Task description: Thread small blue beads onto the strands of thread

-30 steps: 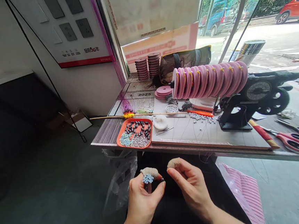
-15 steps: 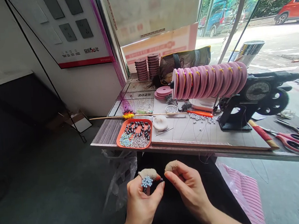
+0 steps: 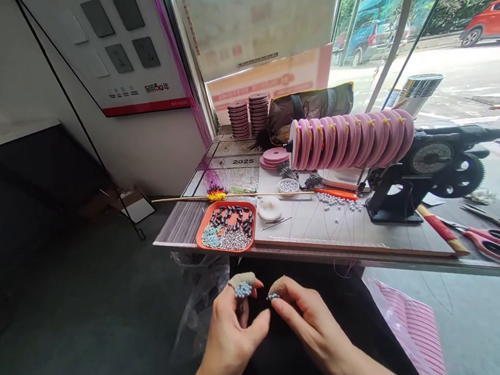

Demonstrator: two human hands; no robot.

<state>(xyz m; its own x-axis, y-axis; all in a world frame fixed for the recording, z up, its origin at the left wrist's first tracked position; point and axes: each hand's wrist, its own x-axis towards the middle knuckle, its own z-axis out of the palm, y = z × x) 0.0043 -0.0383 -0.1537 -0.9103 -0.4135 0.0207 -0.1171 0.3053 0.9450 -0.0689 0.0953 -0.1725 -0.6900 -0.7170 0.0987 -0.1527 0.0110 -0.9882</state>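
Below the table edge, my left hand (image 3: pixel 231 329) has a tan cover on its index finger, with a cluster of light blue beads (image 3: pixel 243 290) against it. Its thumb stands apart from the fingers, and the fingers behind are partly hidden. Close by on the right, my right hand (image 3: pixel 307 316) also wears a tan finger cover and pinches a small blue piece (image 3: pixel 272 296) between thumb and index finger. An orange tray (image 3: pixel 199 238) on the table holds black, light blue and silvery pieces. Beside it lies a round white disc (image 3: pixel 269 208).
A black geared machine (image 3: pixel 394 204) carries a row of pink spools (image 3: pixel 351 140). Scissors (image 3: pixel 484 237) and a red-banded stick (image 3: pixel 441 229) lie at the right. A thin rod (image 3: pixel 181 199) crosses the table behind the tray. A small white bowl (image 3: pixel 288 186) holds beads.
My left thumb has moved away from the fingertips. A small blue piece now shows in my right fingertips. The bead cluster has tilted and moved slightly up.
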